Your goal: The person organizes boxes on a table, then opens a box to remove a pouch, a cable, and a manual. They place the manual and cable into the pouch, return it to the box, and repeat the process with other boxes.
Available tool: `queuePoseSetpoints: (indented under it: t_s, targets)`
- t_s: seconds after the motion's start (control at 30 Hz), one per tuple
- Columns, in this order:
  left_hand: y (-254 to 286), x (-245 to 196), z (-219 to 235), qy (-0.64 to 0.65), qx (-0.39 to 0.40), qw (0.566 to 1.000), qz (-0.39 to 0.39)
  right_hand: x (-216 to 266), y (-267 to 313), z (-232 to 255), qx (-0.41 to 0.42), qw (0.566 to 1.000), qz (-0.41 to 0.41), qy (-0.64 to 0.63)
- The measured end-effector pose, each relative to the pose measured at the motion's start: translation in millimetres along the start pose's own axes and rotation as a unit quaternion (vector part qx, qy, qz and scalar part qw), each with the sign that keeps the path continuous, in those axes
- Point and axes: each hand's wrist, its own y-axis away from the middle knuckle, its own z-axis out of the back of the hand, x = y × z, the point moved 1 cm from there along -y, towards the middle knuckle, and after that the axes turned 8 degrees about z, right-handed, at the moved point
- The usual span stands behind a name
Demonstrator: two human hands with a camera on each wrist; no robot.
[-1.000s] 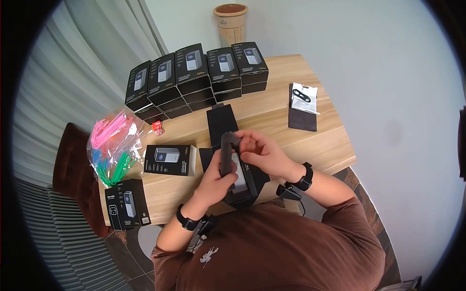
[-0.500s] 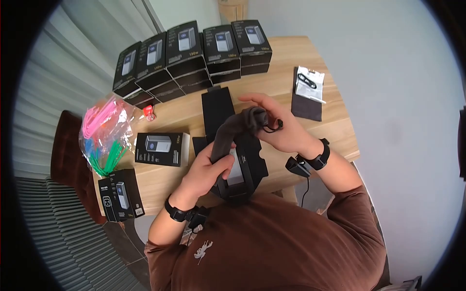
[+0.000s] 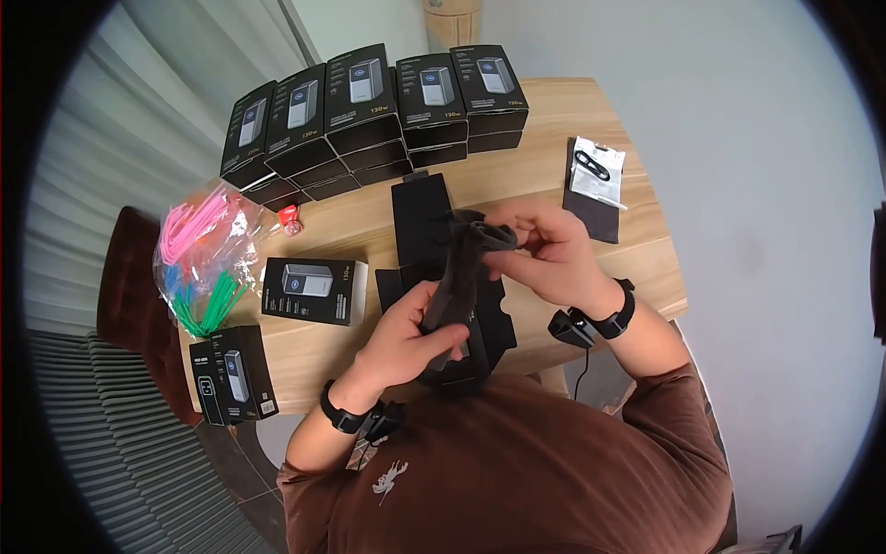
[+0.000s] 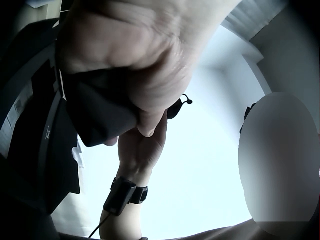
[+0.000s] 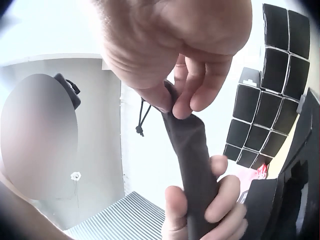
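A dark grey cloth pouch (image 3: pixel 459 277) with a drawstring is held upright above an open black box (image 3: pixel 420 217). Around its lower part curls the left hand (image 3: pixel 399 342), thumb across the front; the left wrist view shows the same hand (image 4: pixel 135 55) wrapped about the cloth (image 4: pixel 100 107). At the pouch's mouth the right hand (image 3: pixel 554 258) pinches the edge between thumb and fingers, seen closely in the right wrist view, where the hand (image 5: pixel 175 50) is above the pouch (image 5: pixel 190 160) and the cord hangs beside it. What the pouch contains is hidden.
Stacked black boxes (image 3: pixel 362 88) stand at the back. On the left are a bag of coloured ties (image 3: pixel 208 231), a small red packet (image 3: pixel 290 220) and two boxes (image 3: pixel 314 291). A cable (image 3: pixel 592 166) lies on white packaging over a dark cloth (image 3: pixel 591 217) at right.
The pouch, earlier bent over toward the right hand, now stands more upright. The right hand has gone from spread fingers behind its top to pinching the mouth.
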Motion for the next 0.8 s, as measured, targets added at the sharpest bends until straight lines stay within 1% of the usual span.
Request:
queuePoseSetpoints:
  t_s: [0.07, 0.1, 0.17, 0.2, 0.3, 0.37, 0.4, 0.47, 0.5, 0.57, 0.6, 0.67, 0.7, 0.77, 0.8]
  targets:
    - [2, 0, 1, 0.094, 0.020, 0.995, 0.029, 2, 0, 9, 0.034, 0.993, 0.041, 0.103]
    - [3, 1, 3, 0.115, 0.028, 0.993, 0.025, 2, -1, 14, 0.051, 0.985, 0.062, 0.154]
    - [6, 1, 7, 0.154, 0.043, 0.987, 0.019, 2, -6, 22, 0.058, 0.971, 0.112, 0.203]
    - [5, 4, 7, 0.163, 0.027, 0.986, 0.005, 2, -8, 24, 0.061, 0.962, 0.136, 0.228]
    - [3, 12, 8, 0.204, -0.012, 0.979, -0.026, -7, -9, 27, 0.041, 0.980, 0.118, 0.153]
    - [1, 9, 6, 0.246, -0.028, 0.968, -0.039, -16, -5, 26, 0.026, 0.993, 0.086, 0.079]
    - [1, 6, 6, 0.246, -0.039, 0.968, -0.030, -17, -5, 25, 0.020, 0.996, 0.071, 0.043]
    - [4, -1, 5, 0.246, -0.063, 0.967, -0.007, -10, -5, 23, -0.010, 0.999, -0.024, -0.025]
    - [4, 1, 9, 0.231, -0.056, 0.971, -0.010, -6, -6, 24, -0.025, 0.995, -0.072, -0.059]
    - [4, 9, 18, 0.206, -0.044, 0.978, -0.013, -2, -10, 24, -0.026, 0.979, -0.117, -0.164]
    - [4, 9, 18, 0.162, -0.069, 0.984, -0.003, 0, -12, 25, -0.027, 0.966, -0.141, -0.216]
    - [4, 9, 19, 0.075, -0.119, 0.990, 0.020, 6, -13, 26, -0.009, 0.980, -0.157, -0.124]
    - [4, 8, 18, 0.039, -0.134, 0.990, 0.007, 10, -14, 25, 0.001, 0.983, -0.165, -0.078]
    - [6, 4, 14, -0.035, -0.163, 0.986, -0.017, 22, -15, 20, 0.032, 0.974, -0.220, 0.029]
    - [9, 1, 11, -0.120, -0.200, 0.972, -0.036, 25, -16, 19, 0.047, 0.964, -0.246, 0.083]
